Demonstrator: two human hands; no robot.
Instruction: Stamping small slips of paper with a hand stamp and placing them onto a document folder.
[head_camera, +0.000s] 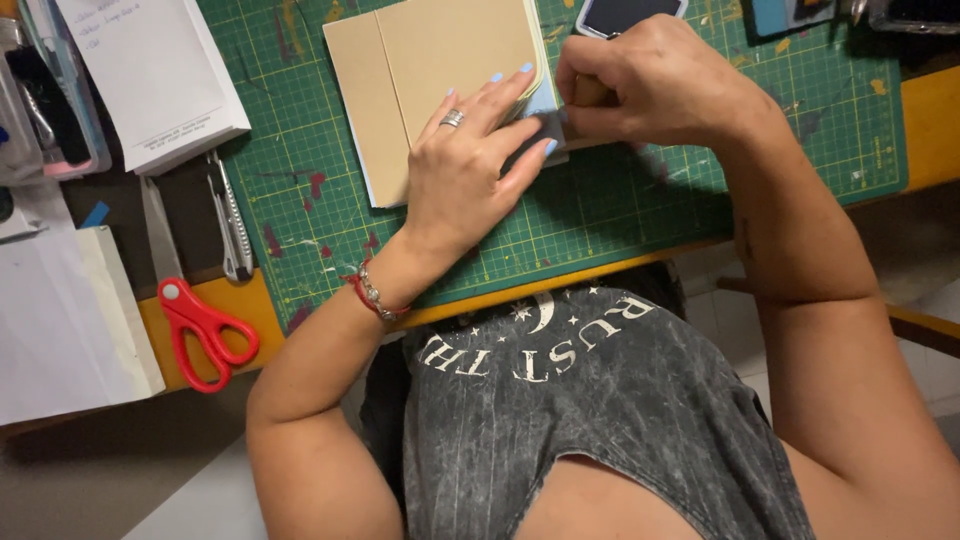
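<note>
A tan cardboard book cover with a fold line lies on the green cutting mat. My left hand presses flat on its lower right part, fingers spread, tips near a light blue paper corner. My right hand is closed around a small wooden-coloured tool and holds it against the cover's right edge, beside my left fingertips. Most of the tool is hidden in my fist.
Red-handled scissors and a utility knife lie left of the mat on the yellow table edge. A white notepad and paper sheets sit at the left. A phone rests at the mat's top.
</note>
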